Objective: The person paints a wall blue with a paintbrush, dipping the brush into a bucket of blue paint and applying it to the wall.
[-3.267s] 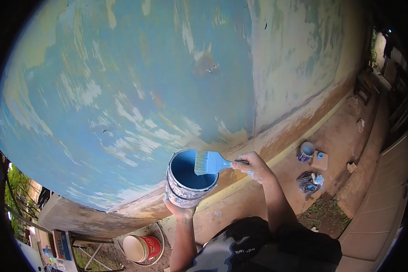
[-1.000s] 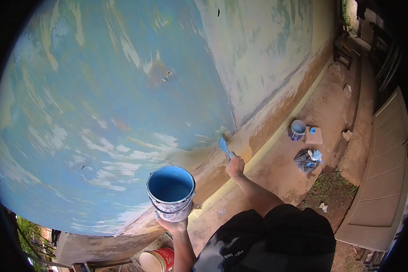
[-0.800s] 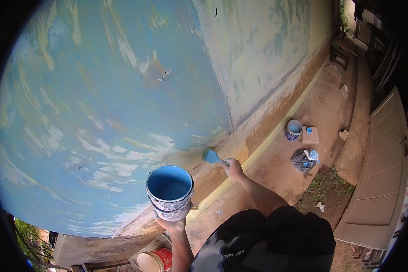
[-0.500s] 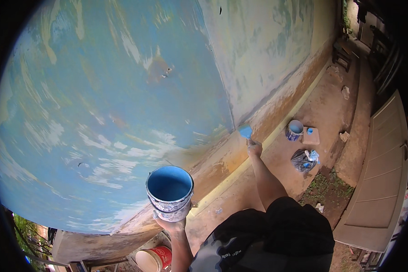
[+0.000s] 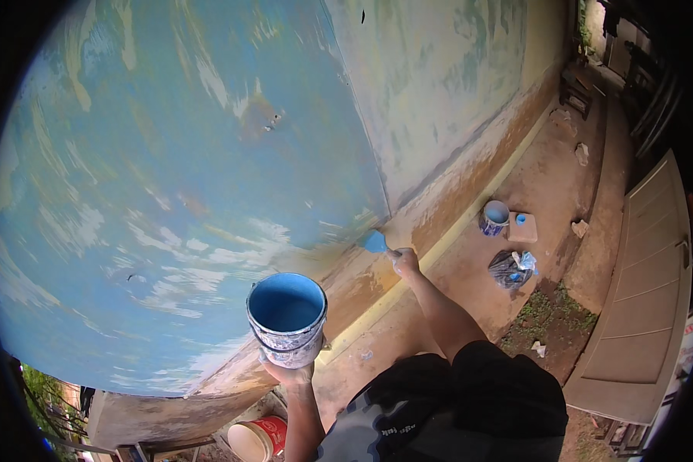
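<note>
My left hand (image 5: 288, 373) holds a paint-smeared white bucket (image 5: 286, 322) from beneath and its side, with the open mouth tilted toward me. Blue paint coats the bucket's inside. In my right hand (image 5: 403, 262) is a brush (image 5: 375, 242), gripped by its handle, its wide head covered in blue. The brush head lies against or just in front of the lower wall; which of the two I cannot tell. That wall (image 5: 231, 177) carries streaky blue paint over white patches, and a paler panel (image 5: 439, 100) adjoins it at a vertical line.
On the ground to the right stand another paint bucket (image 5: 496, 214), a pale block (image 5: 523, 228) with a small blue cup, and a dark plastic bag (image 5: 509, 269). A door panel (image 5: 641, 300) leans farther right. Below left lies a red-and-white bucket (image 5: 259, 440).
My right hand has moved the brush left and slightly down along the wall's lower part. The bucket in my left hand has barely shifted. The whole view has turned a little.
</note>
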`<action>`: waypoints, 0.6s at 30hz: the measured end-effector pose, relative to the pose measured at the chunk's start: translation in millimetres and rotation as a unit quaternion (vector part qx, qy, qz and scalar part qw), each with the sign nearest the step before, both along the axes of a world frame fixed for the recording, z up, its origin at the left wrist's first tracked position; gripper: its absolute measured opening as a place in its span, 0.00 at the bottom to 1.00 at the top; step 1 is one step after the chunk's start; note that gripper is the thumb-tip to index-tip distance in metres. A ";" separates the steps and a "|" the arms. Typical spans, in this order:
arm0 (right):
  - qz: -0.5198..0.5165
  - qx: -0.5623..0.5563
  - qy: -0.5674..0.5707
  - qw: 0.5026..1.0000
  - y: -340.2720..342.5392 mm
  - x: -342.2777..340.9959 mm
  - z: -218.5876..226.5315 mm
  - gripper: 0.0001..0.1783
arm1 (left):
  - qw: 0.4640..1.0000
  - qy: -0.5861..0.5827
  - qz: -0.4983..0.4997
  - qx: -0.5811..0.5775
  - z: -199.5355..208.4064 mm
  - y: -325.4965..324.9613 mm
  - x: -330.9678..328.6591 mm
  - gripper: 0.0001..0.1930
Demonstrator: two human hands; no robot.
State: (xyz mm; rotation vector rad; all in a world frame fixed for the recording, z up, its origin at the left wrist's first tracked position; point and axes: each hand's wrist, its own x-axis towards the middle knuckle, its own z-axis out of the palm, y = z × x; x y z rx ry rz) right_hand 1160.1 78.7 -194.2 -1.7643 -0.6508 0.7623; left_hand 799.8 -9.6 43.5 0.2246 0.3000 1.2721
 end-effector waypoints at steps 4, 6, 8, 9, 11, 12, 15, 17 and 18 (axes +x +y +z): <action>-0.179 0.032 -0.097 0.979 4.6 68.2 21.2 0.24 | 0.999 0.005 -0.035 0.014 2.5 3.1 12.8 0.32; -0.216 0.065 -0.139 0.964 1.9 72.6 59.6 0.23 | 0.999 0.015 -0.034 -0.033 0.9 5.2 10.8 0.37; -0.112 0.130 -0.084 0.982 -10.9 71.4 126.1 0.24 | 0.999 0.022 -0.014 -0.028 4.0 7.5 9.2 0.35; -0.023 0.187 -0.027 0.982 -23.4 70.1 166.9 0.24 | 0.999 0.032 -0.012 -0.025 2.0 10.7 8.9 0.34; 0.084 0.169 0.038 0.981 -62.5 66.5 258.7 0.23 | 0.998 0.048 -0.018 -0.021 -4.5 20.3 15.2 0.31; 0.128 0.160 -0.021 0.978 -80.3 69.0 292.1 0.20 | 0.999 0.021 -0.026 -0.034 -10.6 30.5 17.3 0.34; 0.233 0.147 -0.117 0.954 -127.8 65.3 367.4 0.18 | 0.999 0.033 -0.021 0.014 -10.9 52.1 38.2 0.33; 0.295 0.146 -0.152 0.932 -149.1 52.7 407.7 0.19 | 0.995 0.061 -0.004 0.079 -18.8 66.3 41.8 0.31; 0.298 0.155 -0.270 0.903 -157.1 39.6 425.4 0.20 | 0.995 0.056 -0.002 0.080 -27.7 72.4 42.9 0.31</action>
